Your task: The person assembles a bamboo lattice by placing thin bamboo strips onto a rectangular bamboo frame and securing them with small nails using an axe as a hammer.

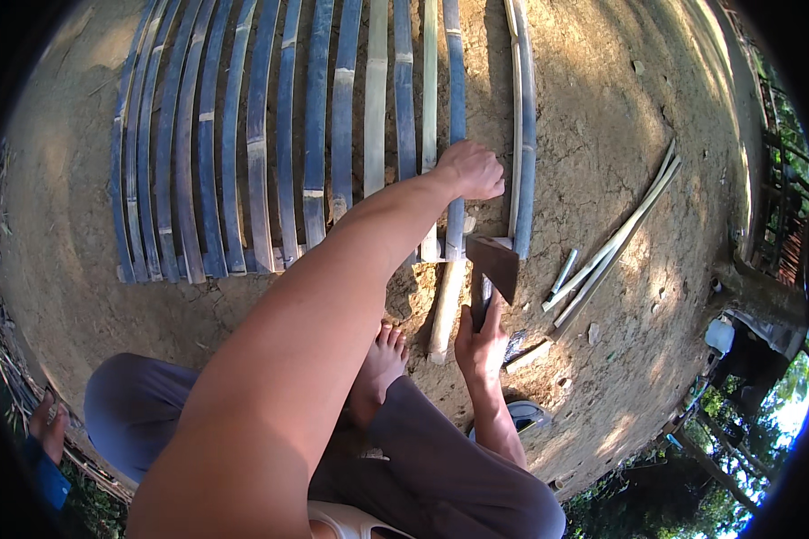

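My left arm reaches across to the right, and my left hand [472, 169] is closed in a fist over a long bluish bamboo slat [456, 85]. The curled fingers hide whatever they may hold. My right hand [482, 346] grips the dark handle of a hatchet [496, 266], its broad brown metal blade up near the slat's near end. Just left of the hatchet, a pale bamboo piece [447, 310] sticks out toward me. Many more bamboo slats [259, 135] lie side by side to the left, across a crosspiece [274, 260].
Loose pale bamboo strips [616, 238] lie on the dirt ground [593, 108] at right. A pale slat and a grey one [527, 135] run right of my left hand. My bare foot [382, 368] rests close to the slat ends. Another person's foot [49, 427] shows at far left.
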The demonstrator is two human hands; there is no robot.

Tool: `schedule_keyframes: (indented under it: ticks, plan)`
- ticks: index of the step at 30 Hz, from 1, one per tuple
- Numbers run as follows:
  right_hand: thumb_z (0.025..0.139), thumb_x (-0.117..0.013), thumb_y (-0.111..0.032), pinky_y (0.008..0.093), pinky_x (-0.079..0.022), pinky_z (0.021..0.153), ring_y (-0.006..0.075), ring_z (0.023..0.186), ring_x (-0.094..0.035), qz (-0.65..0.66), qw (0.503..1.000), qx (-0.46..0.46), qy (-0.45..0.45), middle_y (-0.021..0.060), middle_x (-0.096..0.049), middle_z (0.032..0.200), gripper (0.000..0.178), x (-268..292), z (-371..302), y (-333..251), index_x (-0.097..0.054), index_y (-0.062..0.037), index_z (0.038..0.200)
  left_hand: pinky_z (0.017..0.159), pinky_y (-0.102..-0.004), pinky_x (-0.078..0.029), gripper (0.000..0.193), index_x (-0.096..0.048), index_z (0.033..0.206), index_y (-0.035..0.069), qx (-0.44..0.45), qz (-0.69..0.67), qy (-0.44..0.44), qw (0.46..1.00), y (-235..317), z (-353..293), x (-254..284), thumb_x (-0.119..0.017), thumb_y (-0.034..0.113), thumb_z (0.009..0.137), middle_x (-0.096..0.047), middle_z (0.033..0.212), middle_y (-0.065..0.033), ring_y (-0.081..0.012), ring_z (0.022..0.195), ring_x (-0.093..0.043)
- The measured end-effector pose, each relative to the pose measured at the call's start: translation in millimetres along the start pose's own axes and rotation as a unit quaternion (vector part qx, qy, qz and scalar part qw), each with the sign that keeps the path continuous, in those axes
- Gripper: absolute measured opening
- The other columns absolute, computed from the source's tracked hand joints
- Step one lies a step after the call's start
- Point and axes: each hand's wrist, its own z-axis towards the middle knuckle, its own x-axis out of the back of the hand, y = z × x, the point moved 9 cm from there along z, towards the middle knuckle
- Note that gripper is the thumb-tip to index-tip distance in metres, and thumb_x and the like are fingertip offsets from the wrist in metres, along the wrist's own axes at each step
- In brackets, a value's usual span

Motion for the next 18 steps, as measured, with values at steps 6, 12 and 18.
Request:
schedule_keyframes:
  ticks: [6,12,18]
  plan:
    - [0.095,-0.069,-0.006,0.0425,-0.058,0.061,0.0354,0.073,-0.073,-0.057,0.993,0.067,0.078,0.0262,-0.071,0.096,0.040,2.9,-13.5,1.2,-0.053,0.0077,0.128,0.076,-0.0492,-0.061,0.051,-0.079,0.077,0.009,0.002,-0.021,-0.023,1.000,16.7,1.8,-1.2,-0.048,0.043,0.098,-0.076,0.080,-0.0156,-0.0347,0.080,-0.075]
    - [0.096,-0.066,-0.002,0.0385,-0.056,0.058,0.0334,0.065,-0.068,0.068,0.980,0.122,0.141,0.0227,-0.069,0.086,0.046,43.0,6.5,-36.7,-0.050,0.0059,0.138,0.076,-0.0491,-0.061,0.049,-0.079,0.077,0.009,0.009,-0.009,-0.025,1.000,4.2,-4.3,-1.8,-0.048,0.043,0.097,-0.076,0.080,-0.0156,-0.0340,0.081,-0.075]
    - [0.097,-0.065,-0.011,0.0505,-0.055,0.054,0.0412,0.056,-0.067,-0.107,0.994,0.035,0.012,0.0203,-0.065,0.065,0.019,-10.0,3.7,-8.9,-0.056,0.0015,0.109,0.078,-0.0491,-0.061,0.049,-0.079,0.077,0.009,-0.001,-0.001,-0.031,1.000,14.8,0.9,2.2,-0.048,0.041,0.097,-0.076,0.081,-0.0158,-0.0344,0.081,-0.075]
